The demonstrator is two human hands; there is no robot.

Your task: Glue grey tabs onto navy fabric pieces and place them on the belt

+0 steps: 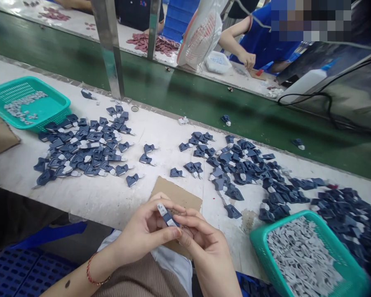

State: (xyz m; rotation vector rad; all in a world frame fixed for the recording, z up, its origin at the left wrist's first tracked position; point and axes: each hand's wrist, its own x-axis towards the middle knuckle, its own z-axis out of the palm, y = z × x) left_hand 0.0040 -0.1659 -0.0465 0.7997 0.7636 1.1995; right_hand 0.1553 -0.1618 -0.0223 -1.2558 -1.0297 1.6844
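Both hands meet over a brown cardboard piece [185, 198] at the table's near edge. Between them is a small dark blue plastic part [168, 216] with a light grey piece at its upper end. My left hand [142, 231] curls around it, thumb pressed along its lower end. My right hand [204, 239] grips that same end, fingertips touching the left thumb; some of its fingers are partly hidden. Loose blue parts with grey tips lie beyond, in a left pile [83, 148] and a right pile [238, 161].
A green basket [256, 239] of small grey pieces stands at right; another green basket [57, 99] with fewer is at left. Behind runs a green conveyor belt [173, 99] with metal posts [111, 62]. Across it, co-workers handle parts beside a fan [200, 33].
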